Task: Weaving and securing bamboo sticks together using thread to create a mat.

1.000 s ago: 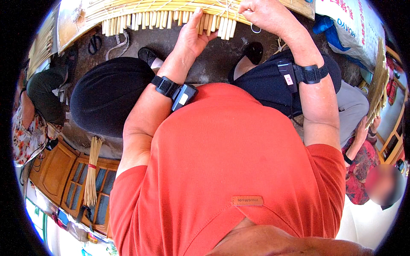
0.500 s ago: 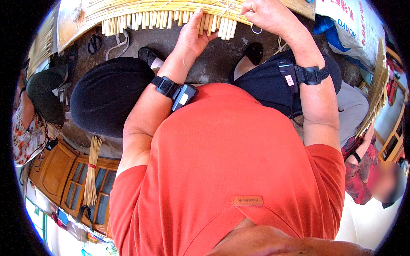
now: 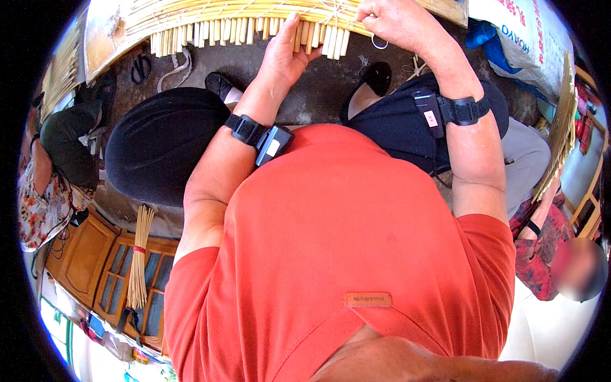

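Observation:
A mat of pale reed stalks (image 3: 235, 11), laced with thin pale string, lies on a board at the top edge. Its cut ends form an uneven row facing me. My left hand (image 3: 286, 58) grips this edge, thumb up against the stalk ends and fingers reaching underneath, partly hidden. To its right, my right hand (image 3: 389, 22) is closed in a pinch over the mat's near edge. What lies between its fingertips is too small to make out. A thin white loop (image 3: 380, 42) hangs just below that hand.
Black scissors (image 3: 140, 68) and a pale strap (image 3: 176, 70) lie on the floor at left. A tied stick bundle (image 3: 139, 261) rests by wooden door panels (image 3: 81, 254). White sacks (image 3: 531, 48) stand at the right. People sit at both sides, the right one by another reed mat (image 3: 561, 127).
Both my hands keep nearly the same place and hold. At the right, the other person's arm and head have shifted slightly.

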Action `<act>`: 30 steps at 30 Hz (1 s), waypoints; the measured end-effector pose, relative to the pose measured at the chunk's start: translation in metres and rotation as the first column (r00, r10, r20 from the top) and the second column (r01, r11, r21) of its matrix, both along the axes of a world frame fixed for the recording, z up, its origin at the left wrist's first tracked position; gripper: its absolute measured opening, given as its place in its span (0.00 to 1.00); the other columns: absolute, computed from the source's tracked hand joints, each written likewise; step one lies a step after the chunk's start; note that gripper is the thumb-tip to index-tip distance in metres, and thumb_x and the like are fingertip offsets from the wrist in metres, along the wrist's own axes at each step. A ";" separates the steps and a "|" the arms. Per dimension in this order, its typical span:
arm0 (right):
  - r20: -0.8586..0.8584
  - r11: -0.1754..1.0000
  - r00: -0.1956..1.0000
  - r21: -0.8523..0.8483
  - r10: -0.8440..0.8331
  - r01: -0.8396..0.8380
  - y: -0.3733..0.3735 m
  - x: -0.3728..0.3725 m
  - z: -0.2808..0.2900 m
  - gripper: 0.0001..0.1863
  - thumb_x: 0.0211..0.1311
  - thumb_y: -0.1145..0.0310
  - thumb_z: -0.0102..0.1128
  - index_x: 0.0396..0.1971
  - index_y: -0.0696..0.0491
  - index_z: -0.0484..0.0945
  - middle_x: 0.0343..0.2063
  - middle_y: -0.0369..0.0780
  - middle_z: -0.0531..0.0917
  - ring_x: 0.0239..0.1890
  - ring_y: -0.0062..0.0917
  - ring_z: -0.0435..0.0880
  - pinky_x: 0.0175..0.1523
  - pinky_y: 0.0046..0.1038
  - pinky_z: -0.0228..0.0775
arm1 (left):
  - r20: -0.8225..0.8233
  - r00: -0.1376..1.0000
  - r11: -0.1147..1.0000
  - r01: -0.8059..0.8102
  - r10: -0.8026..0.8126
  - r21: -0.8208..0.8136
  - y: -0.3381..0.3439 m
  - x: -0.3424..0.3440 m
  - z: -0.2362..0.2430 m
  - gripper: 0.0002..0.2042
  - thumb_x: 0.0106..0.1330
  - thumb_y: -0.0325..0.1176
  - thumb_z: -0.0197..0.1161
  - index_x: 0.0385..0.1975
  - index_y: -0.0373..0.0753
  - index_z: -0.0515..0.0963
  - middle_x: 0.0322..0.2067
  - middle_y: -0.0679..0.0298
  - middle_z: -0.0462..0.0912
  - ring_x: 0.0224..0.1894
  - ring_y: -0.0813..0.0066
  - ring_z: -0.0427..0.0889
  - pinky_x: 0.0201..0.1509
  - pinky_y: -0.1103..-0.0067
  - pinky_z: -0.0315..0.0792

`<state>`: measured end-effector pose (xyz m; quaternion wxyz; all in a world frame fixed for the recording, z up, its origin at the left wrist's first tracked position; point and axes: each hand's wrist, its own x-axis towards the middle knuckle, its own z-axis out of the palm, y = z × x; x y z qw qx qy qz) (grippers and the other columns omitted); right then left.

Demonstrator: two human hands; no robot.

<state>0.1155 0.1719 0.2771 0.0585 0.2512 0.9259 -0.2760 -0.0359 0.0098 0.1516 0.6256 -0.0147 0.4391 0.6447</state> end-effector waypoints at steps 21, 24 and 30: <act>0.060 0.998 0.998 0.059 0.004 -0.008 0.000 -0.001 -0.002 0.10 0.49 0.69 0.54 0.26 0.52 0.85 0.24 0.50 0.83 0.29 0.44 0.85 0.37 0.41 0.77 | -0.003 1.000 1.000 0.015 -0.015 0.017 0.001 0.003 0.006 0.24 0.70 0.52 0.60 0.61 0.48 0.69 0.54 0.64 0.78 0.55 0.67 0.78 0.56 0.59 0.75; 0.063 0.998 0.998 0.067 0.011 -0.015 0.000 -0.001 -0.004 0.10 0.49 0.69 0.55 0.26 0.52 0.85 0.24 0.50 0.83 0.29 0.45 0.85 0.37 0.42 0.77 | 0.005 1.000 1.000 0.010 -0.010 0.021 0.001 0.003 0.004 0.25 0.70 0.52 0.60 0.62 0.48 0.68 0.54 0.64 0.77 0.55 0.66 0.77 0.56 0.58 0.75; 0.049 0.998 0.999 0.067 0.007 -0.011 -0.002 -0.002 -0.003 0.10 0.49 0.69 0.55 0.25 0.53 0.85 0.24 0.51 0.83 0.30 0.46 0.85 0.38 0.42 0.77 | 0.013 1.000 1.000 0.000 -0.001 0.027 0.001 0.004 0.005 0.25 0.70 0.51 0.60 0.62 0.48 0.68 0.55 0.64 0.77 0.58 0.65 0.76 0.59 0.55 0.72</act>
